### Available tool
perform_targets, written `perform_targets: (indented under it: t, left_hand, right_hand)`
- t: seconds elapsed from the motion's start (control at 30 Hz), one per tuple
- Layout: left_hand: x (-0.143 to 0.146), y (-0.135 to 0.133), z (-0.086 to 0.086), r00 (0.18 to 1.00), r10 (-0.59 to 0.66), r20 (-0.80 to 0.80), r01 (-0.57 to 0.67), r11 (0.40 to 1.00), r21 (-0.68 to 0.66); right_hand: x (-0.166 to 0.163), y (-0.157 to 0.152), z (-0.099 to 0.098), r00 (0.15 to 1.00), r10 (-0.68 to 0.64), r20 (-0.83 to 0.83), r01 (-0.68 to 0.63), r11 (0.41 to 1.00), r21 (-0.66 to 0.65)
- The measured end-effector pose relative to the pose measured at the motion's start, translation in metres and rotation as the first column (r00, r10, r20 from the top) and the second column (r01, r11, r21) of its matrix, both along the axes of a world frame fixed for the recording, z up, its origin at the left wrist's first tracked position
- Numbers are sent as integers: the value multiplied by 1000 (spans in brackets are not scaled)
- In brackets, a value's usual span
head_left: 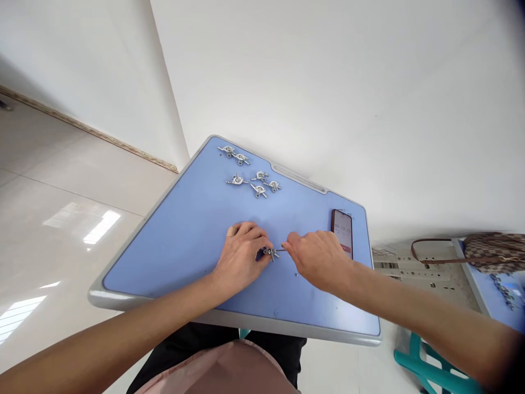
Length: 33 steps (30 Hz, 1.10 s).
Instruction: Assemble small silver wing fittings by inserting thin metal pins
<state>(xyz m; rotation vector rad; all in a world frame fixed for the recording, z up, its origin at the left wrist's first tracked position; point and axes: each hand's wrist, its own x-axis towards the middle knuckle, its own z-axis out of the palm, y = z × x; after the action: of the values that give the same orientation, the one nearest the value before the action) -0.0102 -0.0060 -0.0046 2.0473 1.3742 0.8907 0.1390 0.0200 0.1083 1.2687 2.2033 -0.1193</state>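
My left hand (241,253) rests on the blue desk (180,241) and pinches a small metal fitting (269,253) at its fingertips. My right hand (318,257) meets it from the right, its fingers closed on a thin metal pin or tool (280,250) that touches the fitting. Several more small metal fittings (250,178) lie loose at the far side of the desk, well beyond both hands.
A phone (342,232) with a lit timer screen lies right of my right hand near the desk's edge. A second blue desk with a checkered handbag (496,249) stands at the far right. A teal stool (426,366) is below it.
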Motion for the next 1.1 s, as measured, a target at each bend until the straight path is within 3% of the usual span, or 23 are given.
perform_targets:
  t: [0.1,0.23,0.4,0.63,0.8,0.97,1.1]
  left_hand:
    - [0,0,-1,1000,0,3,0,1000,-1]
    - [0,1,-1,1000,-3,11,4,1000,-21]
    - [0,0,-1,1000,-14,10,14,1000,-25]
    - [-1,0,-1,1000,-13,18,13,1000,-14]
    - [-2,0,0,1000,-16,14,17,999,-27]
    - [-2,0,1,1000,-14,19,14,999,-33]
    - [-1,0,1,1000,-15,23,16,999,-31]
  right_hand:
    - [-3,5,12,993,-110,-52,104,990,-99]
    - [-3,5,21,1000,-3,25,7,982,-189]
    - [-5,5,13,973,181,145,-171,982,-78]
    - [-9,9,15,990,36,137,-32,999,-36]
    - [-4,7,15,971,210,117,-207,978,-34]
    - [-3,6,14,959,178,219,-189,982,29]
    - [-3,4,17,944,295,149,-295,955,-28]
